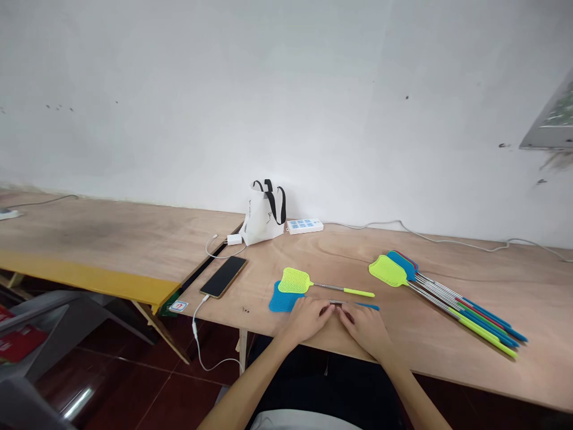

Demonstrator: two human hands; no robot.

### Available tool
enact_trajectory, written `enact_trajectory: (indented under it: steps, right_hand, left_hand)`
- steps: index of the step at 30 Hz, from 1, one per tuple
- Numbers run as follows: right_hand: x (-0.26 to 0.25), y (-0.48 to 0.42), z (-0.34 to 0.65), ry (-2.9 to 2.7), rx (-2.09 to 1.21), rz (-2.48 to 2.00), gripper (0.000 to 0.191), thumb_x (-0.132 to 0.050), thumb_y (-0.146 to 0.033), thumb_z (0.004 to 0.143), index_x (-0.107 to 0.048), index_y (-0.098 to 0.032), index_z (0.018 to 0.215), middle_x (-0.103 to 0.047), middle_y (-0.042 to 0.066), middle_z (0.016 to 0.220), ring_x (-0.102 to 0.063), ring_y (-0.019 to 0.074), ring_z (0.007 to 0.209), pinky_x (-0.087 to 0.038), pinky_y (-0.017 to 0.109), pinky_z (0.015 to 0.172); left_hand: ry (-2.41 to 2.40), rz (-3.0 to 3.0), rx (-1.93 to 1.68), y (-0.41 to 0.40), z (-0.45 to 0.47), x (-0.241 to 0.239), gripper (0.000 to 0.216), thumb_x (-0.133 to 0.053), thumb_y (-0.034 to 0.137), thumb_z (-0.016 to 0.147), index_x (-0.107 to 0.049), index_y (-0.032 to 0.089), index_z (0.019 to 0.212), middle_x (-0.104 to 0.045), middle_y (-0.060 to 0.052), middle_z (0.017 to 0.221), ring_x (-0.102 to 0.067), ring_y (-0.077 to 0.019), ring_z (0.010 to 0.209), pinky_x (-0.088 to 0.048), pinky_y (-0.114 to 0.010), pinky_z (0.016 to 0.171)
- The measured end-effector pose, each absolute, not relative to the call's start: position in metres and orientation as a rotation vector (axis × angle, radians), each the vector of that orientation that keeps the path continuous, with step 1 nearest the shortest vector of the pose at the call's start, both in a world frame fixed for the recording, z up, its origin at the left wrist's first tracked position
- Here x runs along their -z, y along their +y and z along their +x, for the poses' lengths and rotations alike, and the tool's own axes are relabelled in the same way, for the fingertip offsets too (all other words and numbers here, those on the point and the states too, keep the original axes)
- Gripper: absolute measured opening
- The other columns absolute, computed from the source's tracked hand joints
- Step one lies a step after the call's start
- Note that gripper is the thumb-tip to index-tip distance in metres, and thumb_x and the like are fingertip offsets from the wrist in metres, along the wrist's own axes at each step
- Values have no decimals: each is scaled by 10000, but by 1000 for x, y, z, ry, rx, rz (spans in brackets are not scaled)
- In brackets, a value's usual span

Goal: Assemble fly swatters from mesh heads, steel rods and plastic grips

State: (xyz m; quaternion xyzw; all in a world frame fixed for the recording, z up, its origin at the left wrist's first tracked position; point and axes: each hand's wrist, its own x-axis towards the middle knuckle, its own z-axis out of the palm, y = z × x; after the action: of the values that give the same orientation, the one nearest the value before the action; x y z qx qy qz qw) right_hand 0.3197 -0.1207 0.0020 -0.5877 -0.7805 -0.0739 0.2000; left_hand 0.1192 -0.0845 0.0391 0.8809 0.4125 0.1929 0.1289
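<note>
A blue fly swatter (283, 298) lies near the front edge of the table, its mesh head to the left and its handle to the right. My left hand (308, 318) is closed on it where the head meets the metal rod. My right hand (364, 327) is closed on the rod close to the blue handle, fingers partly hidden. A short stretch of rod shows between my thumbs. Just behind lies a yellow-green fly swatter (295, 280) with its rod short; its head overlaps the blue one. Neither hand holds it.
At the right lies a pile of several fly swatters (389, 270) with long rods. A phone (224, 276) on a white cable lies left. Behind stand a white bag (262, 218) with black handles, a charger (234, 239) and a power strip (305, 226) by the wall.
</note>
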Motion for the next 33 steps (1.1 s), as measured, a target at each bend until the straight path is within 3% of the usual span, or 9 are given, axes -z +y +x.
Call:
enact_trajectory:
  steps: [21,24,26,29,33]
  right_hand:
    - [-3,-122,318,-2169,217,-1638,336,-414,-317,1049,-623,-238,797,-729,6,776,-697,185,755,-368,291,664]
    - [-5,-122,316,-2136,282,-1625,329,-400,-306,1048,-622,-239,814,-713,26,826,-680,196,839,-399,292,714]
    - [-6,-121,316,-2087,367,-1653,310,-397,-316,1042,-638,-237,863,-703,53,891,-659,220,894,-417,314,760]
    - [-4,-118,319,-2011,474,-1688,281,-409,-336,1026,-659,-231,1101,-690,113,1126,-631,265,1038,-435,391,887]
    - [7,-114,326,-2012,468,-1734,419,-364,-383,1035,-535,-259,1397,-529,134,1494,-487,312,1357,-343,569,1086]
  left_hand:
    - [1183,2529,-576,-83,120,-35,367,-432,360,1047,-713,219,859,-746,-40,840,-674,-208,772,-427,-293,672]
    - [1136,2524,-655,-83,120,-35,256,-462,312,1030,-687,229,940,-724,-26,895,-664,-208,853,-468,-300,742]
    - [1069,2563,-749,-81,119,-34,176,-493,210,991,-655,237,1052,-705,-30,1027,-642,-211,992,-485,-314,851]
    - [1029,2619,-839,-76,115,-30,357,-480,76,915,-594,248,1206,-624,-51,1282,-562,-218,1208,-448,-364,1034]
    - [1144,2635,-774,-69,105,-28,482,-475,108,913,-501,240,1376,-474,-81,1519,-421,-259,1409,-326,-475,1190]
